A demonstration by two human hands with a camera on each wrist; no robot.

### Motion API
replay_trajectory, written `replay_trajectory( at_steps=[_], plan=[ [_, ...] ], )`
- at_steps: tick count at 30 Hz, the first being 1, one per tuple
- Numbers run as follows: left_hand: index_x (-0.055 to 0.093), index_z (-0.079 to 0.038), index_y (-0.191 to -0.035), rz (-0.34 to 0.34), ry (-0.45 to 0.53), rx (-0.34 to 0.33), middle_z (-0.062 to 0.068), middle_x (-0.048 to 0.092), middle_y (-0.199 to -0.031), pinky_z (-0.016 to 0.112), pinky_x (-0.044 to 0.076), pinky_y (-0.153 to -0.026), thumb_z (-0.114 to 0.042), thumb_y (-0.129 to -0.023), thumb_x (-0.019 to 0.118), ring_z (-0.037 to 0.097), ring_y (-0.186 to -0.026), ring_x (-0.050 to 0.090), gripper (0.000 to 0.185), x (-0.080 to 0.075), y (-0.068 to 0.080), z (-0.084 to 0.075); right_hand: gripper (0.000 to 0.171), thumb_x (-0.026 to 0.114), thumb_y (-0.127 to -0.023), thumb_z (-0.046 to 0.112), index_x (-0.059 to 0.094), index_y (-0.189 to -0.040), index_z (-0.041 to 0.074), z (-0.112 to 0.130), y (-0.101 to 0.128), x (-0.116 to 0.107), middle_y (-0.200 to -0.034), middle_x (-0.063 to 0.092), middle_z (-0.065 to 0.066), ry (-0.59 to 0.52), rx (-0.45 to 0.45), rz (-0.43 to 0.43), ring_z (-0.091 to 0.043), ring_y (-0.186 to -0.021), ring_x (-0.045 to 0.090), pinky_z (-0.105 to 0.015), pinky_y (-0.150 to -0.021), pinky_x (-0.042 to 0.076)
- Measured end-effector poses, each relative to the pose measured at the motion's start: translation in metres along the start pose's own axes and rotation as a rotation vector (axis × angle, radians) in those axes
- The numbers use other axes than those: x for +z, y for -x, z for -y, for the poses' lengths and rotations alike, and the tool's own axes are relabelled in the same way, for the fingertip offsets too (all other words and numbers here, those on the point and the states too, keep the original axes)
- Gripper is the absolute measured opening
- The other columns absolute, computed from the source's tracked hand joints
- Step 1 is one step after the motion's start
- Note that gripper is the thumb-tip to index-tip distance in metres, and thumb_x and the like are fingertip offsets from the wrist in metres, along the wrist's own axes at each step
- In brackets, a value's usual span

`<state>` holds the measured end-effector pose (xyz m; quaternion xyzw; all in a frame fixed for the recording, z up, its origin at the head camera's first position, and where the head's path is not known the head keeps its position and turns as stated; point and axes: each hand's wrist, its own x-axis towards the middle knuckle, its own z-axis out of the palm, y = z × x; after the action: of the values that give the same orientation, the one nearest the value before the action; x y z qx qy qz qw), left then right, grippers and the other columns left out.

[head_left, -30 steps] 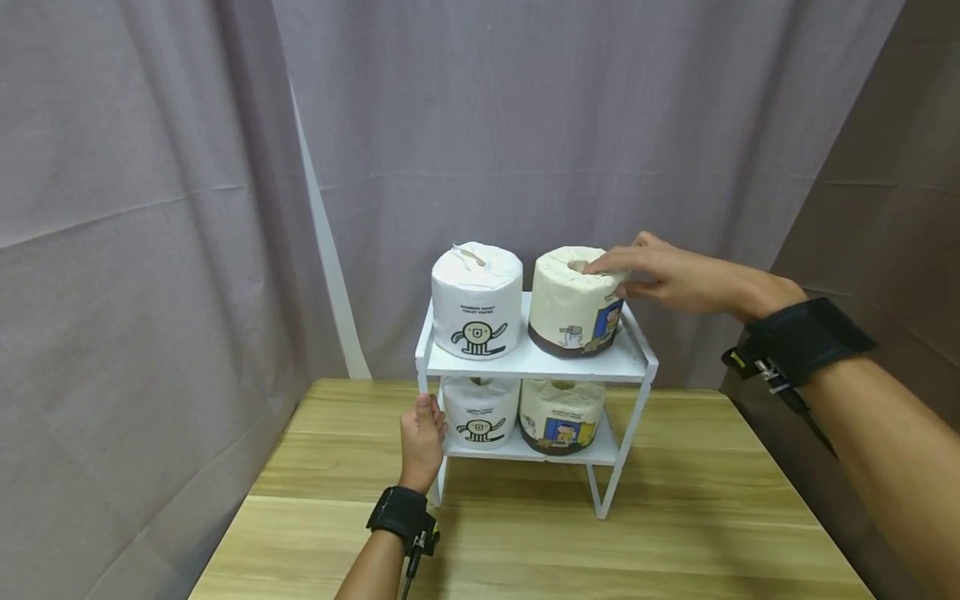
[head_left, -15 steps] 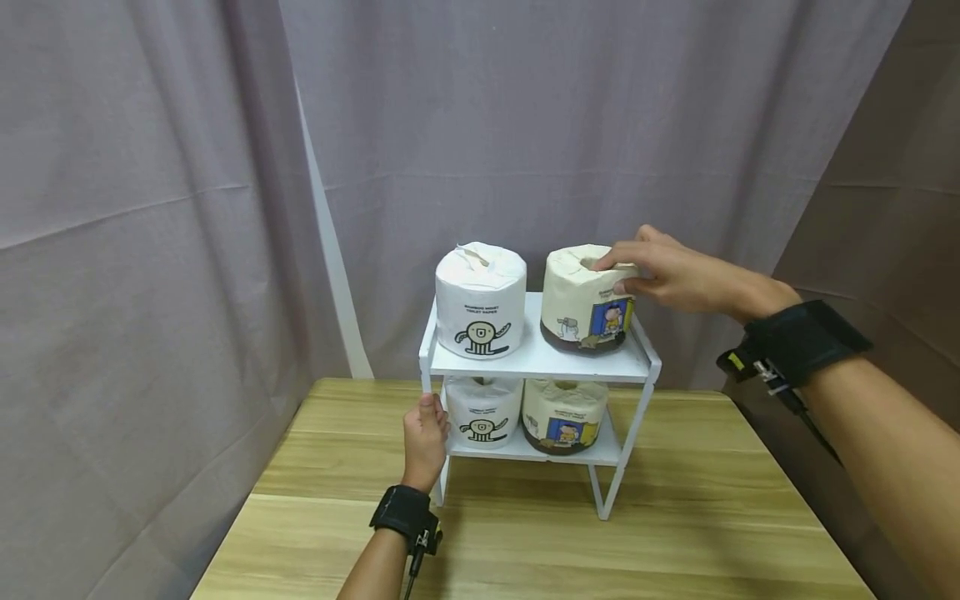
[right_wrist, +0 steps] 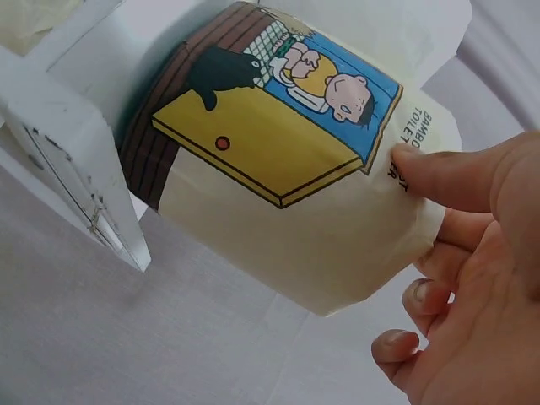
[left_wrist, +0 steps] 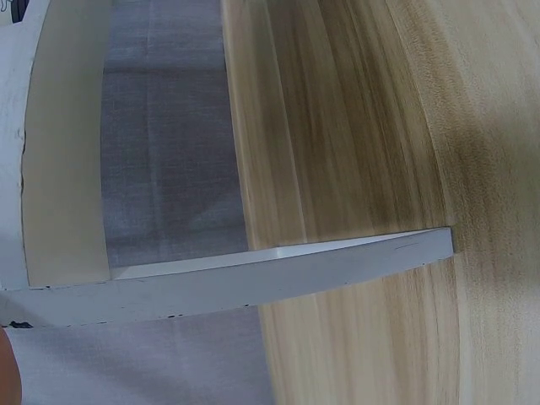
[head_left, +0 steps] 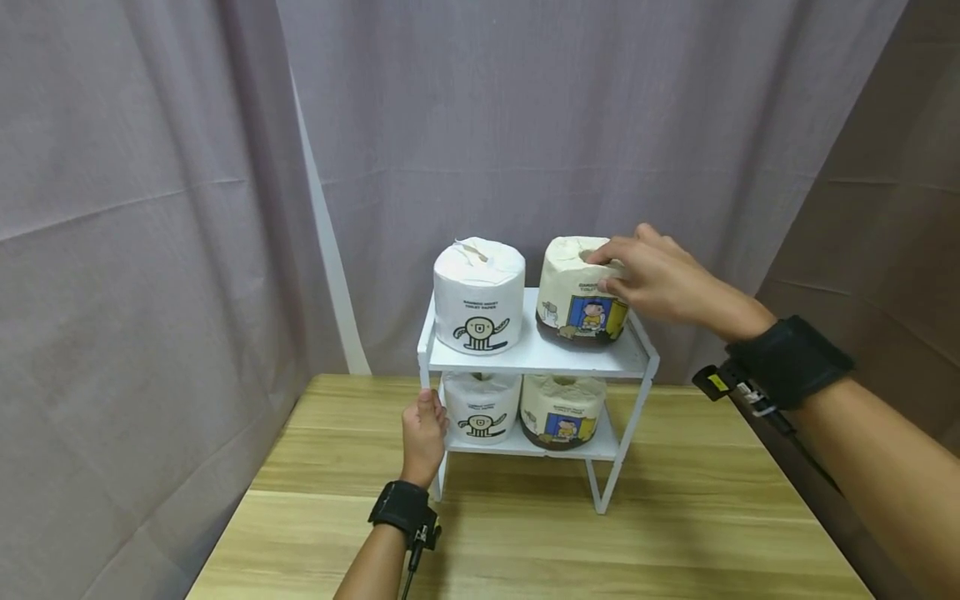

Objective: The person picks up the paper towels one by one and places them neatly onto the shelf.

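— While my right hand [head_left: 652, 279] grips the cream roll [head_left: 579, 290] on the top shelf [head_left: 536, 357], thumb on its side and fingers over its top, where's the left?

— My left hand [head_left: 422, 437] is curled round the rack's [head_left: 609, 492] front-left post; a white roll [head_left: 478, 296] stands just beside the cream one; two more sit below.

Cream roll [head_left: 581, 292] now turned under right hand [head_left: 655, 281], picture label forward.
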<state>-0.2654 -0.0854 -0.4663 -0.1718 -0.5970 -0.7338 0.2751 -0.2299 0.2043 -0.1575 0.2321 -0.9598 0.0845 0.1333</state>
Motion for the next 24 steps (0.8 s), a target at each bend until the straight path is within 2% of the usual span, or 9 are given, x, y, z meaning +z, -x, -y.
replay_trajectory(
  at_steps=[7, 14, 24],
  plan=[
    [0.039, 0.006, -0.071, 0.005, -0.013, -0.004, -0.013, 0.034, -0.056, 0.017, 0.026, -0.046, -0.054, -0.113, 0.033, 0.000, -0.045, 0.031, 0.074, 0.000, 0.002, 0.000, 0.035, 0.070, -0.100, 0.009, 0.069, -0.134, 0.001, 0.004, -0.001, 0.005, -0.138, 0.066, -0.023, 0.052, 0.003, -0.022, -0.032, -0.096, 0.042, -0.043, -0.079, 0.029],
    [0.039, 0.002, -0.070, -0.007, -0.011, 0.002, -0.013, 0.034, -0.055, 0.016, 0.026, -0.047, -0.055, -0.113, 0.034, -0.001, -0.046, 0.030, 0.071, -0.001, 0.001, -0.001, 0.035, 0.070, -0.101, 0.010, 0.068, -0.134, 0.000, 0.006, -0.003, 0.008, -0.137, 0.066, -0.024, 0.015, -0.003, -0.018, -0.032, -0.098, 0.042, -0.044, -0.080, 0.029],
    [0.037, 0.011, -0.071, -0.010, 0.032, 0.003, -0.012, 0.034, -0.056, 0.016, 0.026, -0.047, -0.059, -0.111, 0.035, -0.001, -0.047, 0.030, 0.081, -0.005, 0.004, -0.002, 0.038, 0.069, -0.102, 0.010, 0.065, -0.137, -0.002, 0.011, -0.003, 0.009, -0.140, 0.064, -0.025, -0.032, -0.002, 0.018, -0.033, -0.100, 0.041, -0.044, -0.081, 0.030]
  ],
)
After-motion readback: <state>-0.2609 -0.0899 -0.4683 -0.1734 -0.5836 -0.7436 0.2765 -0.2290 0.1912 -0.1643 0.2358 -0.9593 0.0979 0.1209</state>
